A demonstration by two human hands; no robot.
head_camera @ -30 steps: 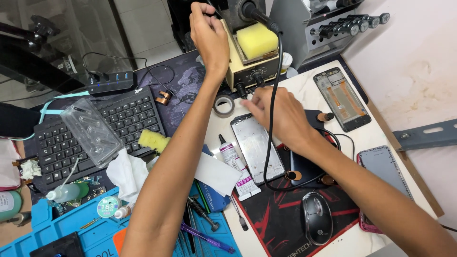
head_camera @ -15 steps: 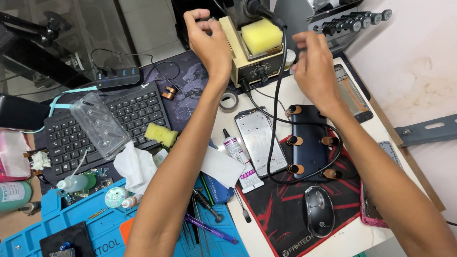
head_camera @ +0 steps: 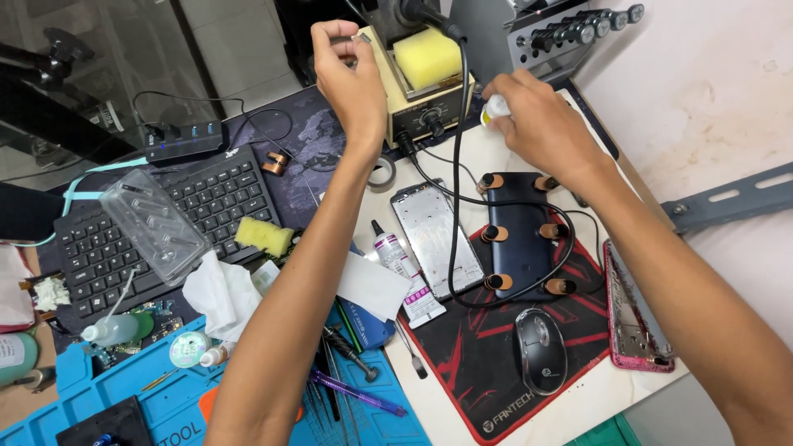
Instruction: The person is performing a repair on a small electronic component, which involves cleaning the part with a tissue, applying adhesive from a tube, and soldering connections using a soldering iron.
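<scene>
Left hand: left hand (head_camera: 351, 78) raised at the left side of the soldering station (head_camera: 420, 91); fingers (head_camera: 334, 41) curled together, pinching a small grey piece; what the piece is, cannot tell.
Right hand: right hand (head_camera: 541, 124) just right of the station; fingers closed around a small white bottle with a yellow band (head_camera: 495, 108), only its end showing.
Soldering station: beige box at the far edge of the surface (head_camera: 595, 405); yellow sponge (head_camera: 427, 56) in its top tray, knob on the front.
Cable: black cable (head_camera: 453, 206) runs down from the station and loops around the phone jig.
Phone jig: dark phone (head_camera: 520, 231) lying flat between six copper-tipped pegs, on the black and red mouse mat (head_camera: 462, 363).
Beside it: bare phone frame (head_camera: 436, 239) to the left, touching the mat edge; glue tube (head_camera: 395, 254) left of that.
Near edge: grey mouse (head_camera: 541, 351) on the mat; pink-cased phone (head_camera: 634, 310) at the right, under the right forearm.
Left side: black keyboard (head_camera: 124, 239) with a clear plastic tray (head_camera: 154, 225) on it; second yellow sponge (head_camera: 262, 235) just beside the keys.
</scene>
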